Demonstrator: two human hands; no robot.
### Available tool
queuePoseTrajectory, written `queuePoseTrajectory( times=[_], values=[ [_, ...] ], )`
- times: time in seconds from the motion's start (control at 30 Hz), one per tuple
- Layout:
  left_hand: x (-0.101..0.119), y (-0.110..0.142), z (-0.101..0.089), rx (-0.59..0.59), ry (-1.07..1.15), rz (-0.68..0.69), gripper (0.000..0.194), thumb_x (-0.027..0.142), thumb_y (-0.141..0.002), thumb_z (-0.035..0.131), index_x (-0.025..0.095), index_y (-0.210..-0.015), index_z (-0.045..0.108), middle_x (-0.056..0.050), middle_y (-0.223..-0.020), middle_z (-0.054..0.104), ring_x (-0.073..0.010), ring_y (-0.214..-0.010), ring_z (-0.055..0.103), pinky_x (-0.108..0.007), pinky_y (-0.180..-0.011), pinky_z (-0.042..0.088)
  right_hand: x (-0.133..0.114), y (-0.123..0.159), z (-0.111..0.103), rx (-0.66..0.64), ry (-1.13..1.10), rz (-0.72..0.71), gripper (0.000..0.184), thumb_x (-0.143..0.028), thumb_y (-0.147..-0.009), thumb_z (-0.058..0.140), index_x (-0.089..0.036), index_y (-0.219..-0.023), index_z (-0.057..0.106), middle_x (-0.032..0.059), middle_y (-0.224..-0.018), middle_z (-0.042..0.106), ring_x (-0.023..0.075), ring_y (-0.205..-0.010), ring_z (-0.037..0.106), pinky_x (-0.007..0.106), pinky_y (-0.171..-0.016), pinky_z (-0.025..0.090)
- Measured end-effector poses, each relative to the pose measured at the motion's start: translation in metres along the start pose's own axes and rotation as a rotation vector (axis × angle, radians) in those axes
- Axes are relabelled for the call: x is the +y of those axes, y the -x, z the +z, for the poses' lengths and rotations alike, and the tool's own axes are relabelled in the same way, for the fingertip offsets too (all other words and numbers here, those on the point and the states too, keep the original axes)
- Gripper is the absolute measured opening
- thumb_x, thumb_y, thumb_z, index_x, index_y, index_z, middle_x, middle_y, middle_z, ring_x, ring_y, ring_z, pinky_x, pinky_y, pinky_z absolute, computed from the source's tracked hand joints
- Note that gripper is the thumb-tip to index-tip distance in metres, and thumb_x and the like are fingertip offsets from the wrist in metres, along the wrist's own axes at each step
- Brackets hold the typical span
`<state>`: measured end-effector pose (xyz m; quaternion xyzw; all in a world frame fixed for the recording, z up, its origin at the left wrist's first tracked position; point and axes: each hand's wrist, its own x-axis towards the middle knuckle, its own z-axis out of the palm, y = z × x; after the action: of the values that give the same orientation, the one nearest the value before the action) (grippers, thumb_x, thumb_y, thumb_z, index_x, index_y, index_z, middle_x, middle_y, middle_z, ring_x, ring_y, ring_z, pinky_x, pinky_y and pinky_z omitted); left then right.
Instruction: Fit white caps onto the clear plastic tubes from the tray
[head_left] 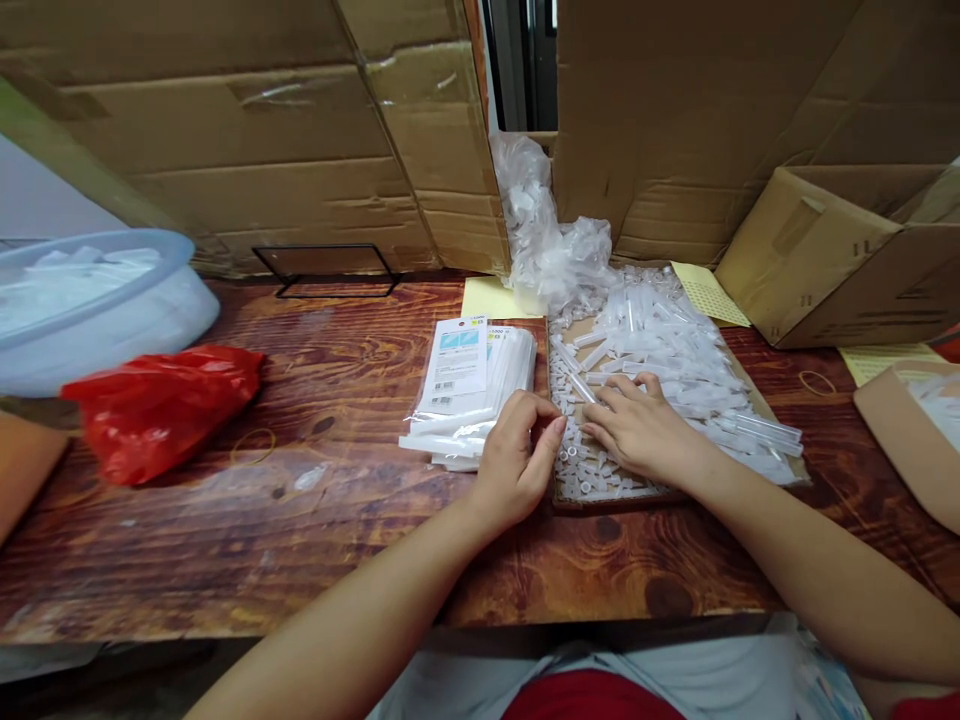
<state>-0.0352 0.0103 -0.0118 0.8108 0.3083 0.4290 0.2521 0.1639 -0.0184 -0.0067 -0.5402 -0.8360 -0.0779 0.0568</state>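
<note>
My left hand is closed at the tray's left edge, thumb and curled forefinger close together. Whatever may be between them is hidden. Beside it lies a stack of clear plastic packets with white and blue printed cards. Palm down over the shallow cardboard tray, my right hand has its fingers spread and touches the small parts under them. Clear plastic tubes are heaped in the tray's middle and right. Small white plastic caps cover its left and front part.
A crumpled clear bag stands behind the tray. To the left are a red plastic bag, a blue basin and a black wire stand. A cardboard box and an open carton are at right. Cardboard walls the back.
</note>
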Motion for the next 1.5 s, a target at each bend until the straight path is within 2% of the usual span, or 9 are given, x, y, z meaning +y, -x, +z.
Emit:
queuePoseTrajectory(
  times=[0.07, 0.23, 0.3, 0.7, 0.93, 1.13, 1.23, 1.37, 1.5],
  values=[
    [0.000, 0.000, 0.001, -0.007, -0.001, 0.000, 0.013, 0.023, -0.097, 0.048, 0.020, -0.085, 0.053, -0.003, -0.083, 0.057, -0.0156, -0.079, 0.054, -0.030, -0.070, 0.045, 0.002, 0.000, -0.002, 0.055, 0.022, 0.011, 0.027, -0.032, -0.102, 0.043, -0.016, -0.102, 0.066, 0.0143, -0.106, 0.068, 0.0304, -0.109, 0.053, 0.049, -0.094, 0.026],
    [0.000, -0.001, 0.000, 0.048, -0.035, 0.037, 0.004, 0.020, -0.094, 0.052, 0.019, -0.091, 0.055, -0.003, -0.084, 0.056, -0.0151, -0.077, 0.053, -0.029, -0.069, 0.045, 0.011, 0.005, -0.014, 0.474, -0.025, 0.007, 0.018, -0.015, -0.097, 0.045, -0.018, -0.101, 0.062, 0.0106, -0.105, 0.070, 0.0256, -0.098, 0.058, 0.043, -0.086, 0.032],
    [0.000, 0.000, 0.000, 0.084, -0.083, 0.061, 0.005, 0.019, -0.092, 0.055, 0.019, -0.098, 0.055, -0.004, -0.086, 0.055, -0.0162, -0.079, 0.053, -0.030, -0.070, 0.046, 0.013, 0.008, -0.019, 0.550, -0.070, -0.022, 0.023, -0.009, -0.094, 0.042, -0.019, -0.102, 0.061, 0.0097, -0.098, 0.069, 0.0240, -0.090, 0.058, 0.040, -0.081, 0.037],
    [-0.002, 0.002, 0.005, 0.045, -0.132, 0.050, 0.010, 0.020, -0.090, 0.058, 0.019, -0.100, 0.056, -0.006, -0.096, 0.055, -0.0165, -0.084, 0.055, -0.030, -0.072, 0.049, 0.019, 0.017, -0.014, 0.044, -0.101, -0.097, 0.028, -0.002, -0.085, 0.050, -0.015, -0.103, 0.066, 0.0127, -0.102, 0.064, 0.0246, -0.094, 0.057, 0.038, -0.081, 0.045],
    [-0.003, 0.000, 0.003, 0.046, -0.159, 0.064, 0.010, 0.019, -0.090, 0.059, 0.019, -0.099, 0.056, -0.005, -0.091, 0.054, -0.0161, -0.081, 0.054, -0.029, -0.069, 0.049, 0.032, 0.020, -0.014, -0.033, -0.130, -0.028, 0.012, -0.016, -0.092, 0.057, -0.016, -0.097, 0.068, 0.0111, -0.097, 0.064, 0.0254, -0.095, 0.054, 0.039, -0.084, 0.047],
    [-0.002, 0.000, 0.003, 0.092, -0.237, 0.159, 0.017, 0.017, -0.090, 0.059, 0.018, -0.106, 0.057, -0.006, -0.094, 0.055, -0.0184, -0.090, 0.056, -0.032, -0.080, 0.052, 0.036, 0.018, -0.016, 0.164, -0.095, 0.034, 0.019, -0.021, -0.098, 0.049, -0.015, -0.103, 0.066, 0.0119, -0.095, 0.060, 0.0235, -0.089, 0.053, 0.038, -0.078, 0.048],
    [0.003, 0.002, 0.004, 0.082, -0.278, 0.253, 0.032, 0.014, -0.091, 0.057, 0.019, -0.122, 0.055, -0.010, -0.111, 0.057, -0.0215, -0.106, 0.057, -0.036, -0.094, 0.049, 0.020, 0.019, -0.023, 0.303, -0.223, -0.102, 0.019, -0.022, -0.099, 0.047, -0.016, -0.106, 0.064, 0.0086, -0.092, 0.059, 0.0182, -0.081, 0.054, 0.031, -0.071, 0.050],
    [0.010, 0.006, 0.005, -0.102, -0.241, 0.314, 0.044, 0.015, -0.095, 0.048, 0.019, -0.138, 0.044, -0.013, -0.125, 0.056, -0.0240, -0.116, 0.055, -0.039, -0.101, 0.046, -0.011, 0.020, -0.027, 0.431, -0.329, -0.315, 0.022, -0.016, -0.101, 0.040, -0.017, -0.091, 0.060, 0.0056, -0.084, 0.061, 0.0168, -0.081, 0.056, 0.029, -0.073, 0.050],
    [0.015, 0.010, 0.006, -0.201, -0.099, 0.213, 0.033, 0.017, -0.099, 0.037, 0.020, -0.130, 0.048, -0.008, -0.109, 0.062, -0.0194, -0.100, 0.059, -0.033, -0.090, 0.049, -0.020, 0.022, -0.030, 0.492, -0.480, -0.351, 0.015, -0.012, -0.099, 0.043, -0.018, -0.099, 0.056, 0.0071, -0.094, 0.063, 0.0167, -0.090, 0.060, 0.028, -0.080, 0.053]
  ],
)
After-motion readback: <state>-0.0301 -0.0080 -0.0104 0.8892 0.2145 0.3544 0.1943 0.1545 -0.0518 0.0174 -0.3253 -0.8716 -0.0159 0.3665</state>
